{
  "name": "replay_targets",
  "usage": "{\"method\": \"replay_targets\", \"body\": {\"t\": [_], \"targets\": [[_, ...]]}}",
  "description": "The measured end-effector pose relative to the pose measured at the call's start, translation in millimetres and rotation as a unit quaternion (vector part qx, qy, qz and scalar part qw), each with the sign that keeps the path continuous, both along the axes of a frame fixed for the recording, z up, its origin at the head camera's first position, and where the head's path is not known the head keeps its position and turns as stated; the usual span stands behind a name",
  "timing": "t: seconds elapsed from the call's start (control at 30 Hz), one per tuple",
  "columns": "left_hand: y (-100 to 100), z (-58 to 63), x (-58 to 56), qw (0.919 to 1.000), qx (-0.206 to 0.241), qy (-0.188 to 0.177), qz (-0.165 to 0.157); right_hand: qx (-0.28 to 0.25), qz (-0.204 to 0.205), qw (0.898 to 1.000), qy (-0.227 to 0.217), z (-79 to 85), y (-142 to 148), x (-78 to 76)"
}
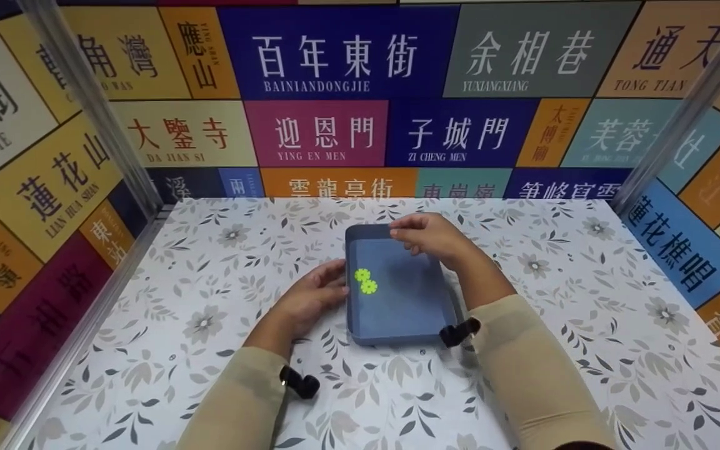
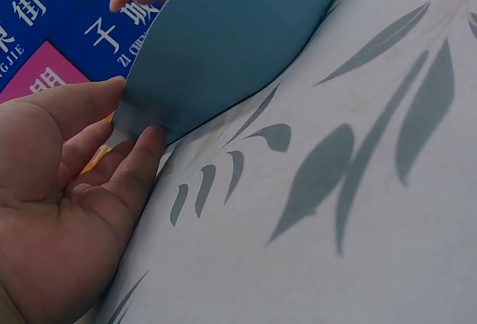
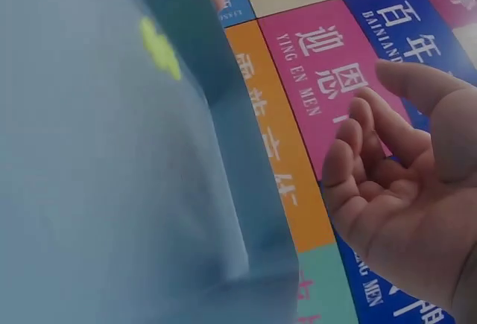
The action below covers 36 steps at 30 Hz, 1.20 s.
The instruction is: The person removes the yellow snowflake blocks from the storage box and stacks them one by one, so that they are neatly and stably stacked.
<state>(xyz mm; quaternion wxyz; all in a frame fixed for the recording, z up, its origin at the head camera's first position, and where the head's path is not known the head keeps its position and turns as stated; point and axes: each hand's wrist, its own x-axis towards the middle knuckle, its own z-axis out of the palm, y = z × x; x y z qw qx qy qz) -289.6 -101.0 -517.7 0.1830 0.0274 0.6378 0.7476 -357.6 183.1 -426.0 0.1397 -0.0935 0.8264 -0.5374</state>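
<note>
A blue-grey rectangular tray [image 1: 402, 294] lies on the patterned cloth, its long sides running away from me. Two small yellow-green pieces with scalloped, flower-like edges [image 1: 366, 282] lie close together inside it near the left wall. My left hand [image 1: 310, 299] is at the tray's left side; in the left wrist view its fingertips [image 2: 154, 139] touch the outer wall. Over the far right part of the tray is my right hand [image 1: 429, 236], fingers loosely bent. In the right wrist view nothing sits between that thumb and the fingers, and the hand stands apart from the tray wall.
White cloth [image 1: 204, 375] with grey leaves and flowers covers the table. Panels with coloured name signs [image 1: 335, 53] rise at the back and both sides. Clear upright strips [image 1: 94, 106] stand at the corners. Small black clips [image 1: 300, 381] hang from the sleeves.
</note>
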Motion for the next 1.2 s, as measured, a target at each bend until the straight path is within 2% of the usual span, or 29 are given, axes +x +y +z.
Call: {"method": "replay_targets", "body": {"t": [0.2,0.3,0.53,0.8,1.0,1.2], "targets": [[-2,3.3,0.1,1.0,0.003,0.0,-0.001,0.029,0.051,0.997,-0.042,0.8,-14,-9.1],[0,3.6,-0.2,1.0,0.003,0.0,0.003,0.038,0.052,0.997,-0.048,0.5,-14,-8.5],[1,3.2,0.5,0.9997,0.016,-0.005,0.014,0.014,0.055,0.997,-0.048,8.3,-14,-8.6],[1,1.9,-0.6,0.9998,0.0,-0.011,0.014,0.03,0.073,0.996,-0.045,12.3,-21,-15.6],[-1,3.1,-0.7,0.9998,-0.012,-0.012,0.01,0.04,0.096,0.993,-0.05,-0.8,-37,-26.3],[0,4.8,0.6,0.9997,-0.014,-0.018,0.012,0.095,0.124,0.987,-0.027,-23.2,-49,-32.8]]}}
